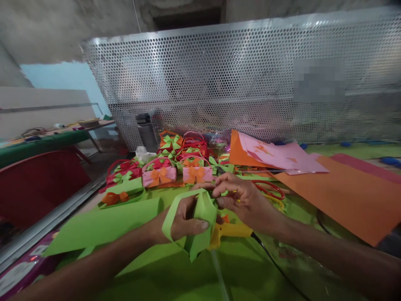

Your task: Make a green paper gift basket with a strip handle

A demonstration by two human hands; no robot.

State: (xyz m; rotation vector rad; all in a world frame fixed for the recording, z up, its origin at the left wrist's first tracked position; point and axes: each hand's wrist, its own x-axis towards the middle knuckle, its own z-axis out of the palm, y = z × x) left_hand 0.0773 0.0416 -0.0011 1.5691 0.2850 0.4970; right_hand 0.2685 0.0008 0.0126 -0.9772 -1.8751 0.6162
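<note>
green paper [103, 225] on table | perforated metal screen [238, 79] behind | red chair [37, 184] left

A perforated metal screen [250, 79] stands behind the desk [175, 276], reflecting soft overhead light. Above it rises a rough grey concrete wall [62, 29]; a pale blue wall [69, 79] shows at left, beyond a green-covered side table [40, 144] and a red chair [37, 184].
</note>
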